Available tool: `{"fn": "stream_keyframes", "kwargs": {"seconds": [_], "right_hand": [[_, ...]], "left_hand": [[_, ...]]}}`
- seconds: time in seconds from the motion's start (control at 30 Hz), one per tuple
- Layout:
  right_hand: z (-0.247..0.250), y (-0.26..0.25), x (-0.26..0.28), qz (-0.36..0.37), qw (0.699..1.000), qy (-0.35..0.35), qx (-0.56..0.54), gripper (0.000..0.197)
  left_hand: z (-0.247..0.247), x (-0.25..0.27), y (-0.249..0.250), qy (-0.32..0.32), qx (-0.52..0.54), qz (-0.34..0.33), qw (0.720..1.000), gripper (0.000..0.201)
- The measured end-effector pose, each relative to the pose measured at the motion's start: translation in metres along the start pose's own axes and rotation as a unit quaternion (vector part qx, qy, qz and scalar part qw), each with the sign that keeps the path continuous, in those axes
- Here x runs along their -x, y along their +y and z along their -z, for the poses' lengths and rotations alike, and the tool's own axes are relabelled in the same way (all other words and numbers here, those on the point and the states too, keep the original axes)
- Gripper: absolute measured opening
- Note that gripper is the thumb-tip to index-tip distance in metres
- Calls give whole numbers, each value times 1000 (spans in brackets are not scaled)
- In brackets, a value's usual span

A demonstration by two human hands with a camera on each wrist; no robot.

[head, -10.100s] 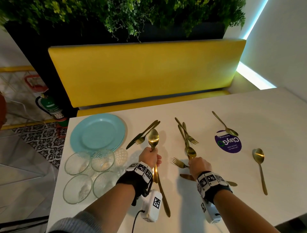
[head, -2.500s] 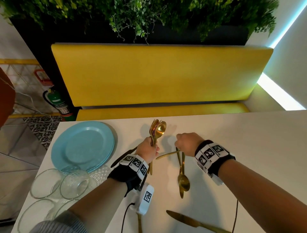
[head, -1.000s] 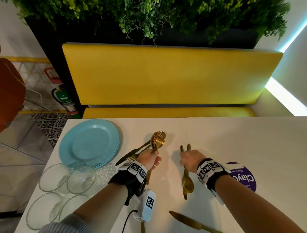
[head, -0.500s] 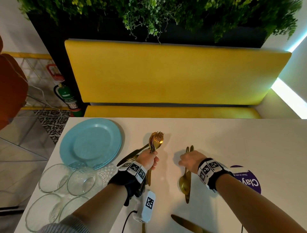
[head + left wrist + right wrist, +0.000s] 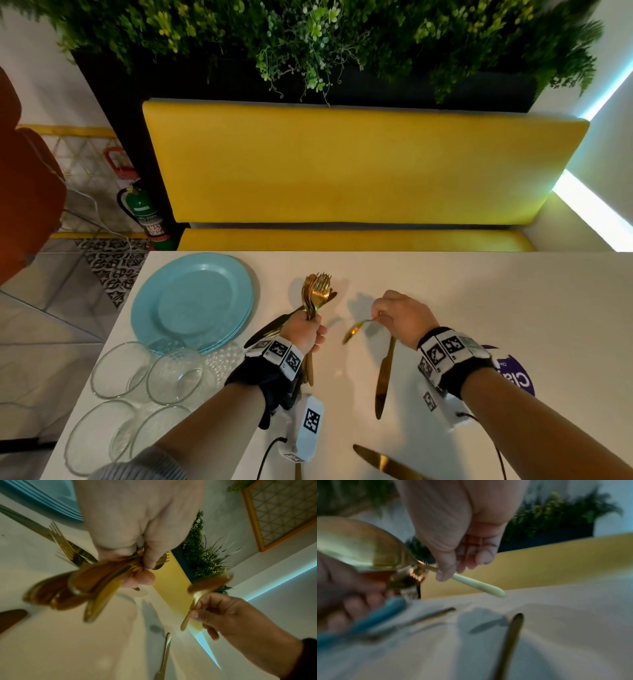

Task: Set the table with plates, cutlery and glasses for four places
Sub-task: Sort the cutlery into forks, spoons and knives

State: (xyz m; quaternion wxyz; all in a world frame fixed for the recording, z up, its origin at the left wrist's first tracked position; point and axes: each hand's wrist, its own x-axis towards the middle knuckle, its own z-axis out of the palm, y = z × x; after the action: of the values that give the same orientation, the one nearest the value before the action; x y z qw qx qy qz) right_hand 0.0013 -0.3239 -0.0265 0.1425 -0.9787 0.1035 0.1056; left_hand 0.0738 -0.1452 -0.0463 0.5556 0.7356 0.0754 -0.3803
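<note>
My left hand (image 5: 312,330) grips an upright bundle of gold forks and spoons (image 5: 317,291); in the left wrist view the bundle (image 5: 77,588) fans out below my fist. My right hand (image 5: 381,317) pinches the handle of a single gold spoon (image 5: 354,332), held above the table with its bowl pointing at the left hand. The right wrist view shows this spoon (image 5: 359,547) close up and blurred. One gold knife (image 5: 383,377) lies on the white table (image 5: 479,301) under my right wrist. A stack of blue plates (image 5: 191,301) sits at the far left, with several clear glasses (image 5: 171,375) in front of it.
A knife and a fork (image 5: 270,325) lie partly hidden beneath my left hand. Another gold knife (image 5: 383,462) lies at the near edge. A purple sticker (image 5: 517,380) shows by my right forearm. A yellow bench (image 5: 359,164) runs along the table's far side.
My right hand has lifted one spoon off the table and swung its bowl left toward the bundle. The knife that lay beside it stays on the table. The left hand holds its bundle still.
</note>
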Motion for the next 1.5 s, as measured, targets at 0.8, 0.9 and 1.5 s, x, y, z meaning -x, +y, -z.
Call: {"fn": "stream_keyframes", "kwargs": {"seconds": [0.8, 0.9, 1.5], "right_hand": [[-29, -101, 86, -190, 891, -122, -393, 5], [-37, -123, 97, -203, 921, -108, -315, 15], [-89, -231, 237, -359, 917, -99, -144, 33]], "left_hand": [[6, 84, -46, -121, 6, 24, 992, 21], [21, 93, -62, -137, -45, 15, 989, 18], [179, 170, -176, -173, -436, -199, 860, 16]]}}
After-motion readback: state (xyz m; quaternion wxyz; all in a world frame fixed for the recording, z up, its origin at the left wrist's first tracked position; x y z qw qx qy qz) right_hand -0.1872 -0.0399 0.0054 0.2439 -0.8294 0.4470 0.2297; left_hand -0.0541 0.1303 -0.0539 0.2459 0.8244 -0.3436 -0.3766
